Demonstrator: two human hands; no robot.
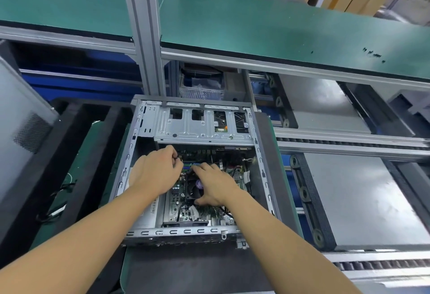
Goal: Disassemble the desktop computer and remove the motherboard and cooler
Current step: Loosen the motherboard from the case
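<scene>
Right hand point(213, 185) spread wide over cooler point(193, 191) at centre of case point(186, 232): fingertips hooked past its far edge, thumb tucked at its near edge, gripping across the whole block. Left hand point(156, 172) curled, toward the case's far-left inside, pinching a small dark plug point(177, 158) between thumb and fingertips; cannot tell what kind.

Motherboard point(176, 210) flat on the case floor, not yet out, half hidden under both hands.

Expect little weight from the cooler: boxy black plastic fan frame, stiff, probably metal fins beneath. Best taken by opposite frame edges, never by the blades. Likely tied to the board by a thin lead, so worth checking before lifting.

Treat the board as fragile: thin green sheet, slightly flexible, studded with small parts and sockets. Hold by bare edges only, and lift level to avoid bending.

Black cable point(183, 207) looping soft across the case's near side. Stamped grey steel all round, rim slotted and hard-edged; perforated cage point(202, 128) spanning the case's far end.
</scene>
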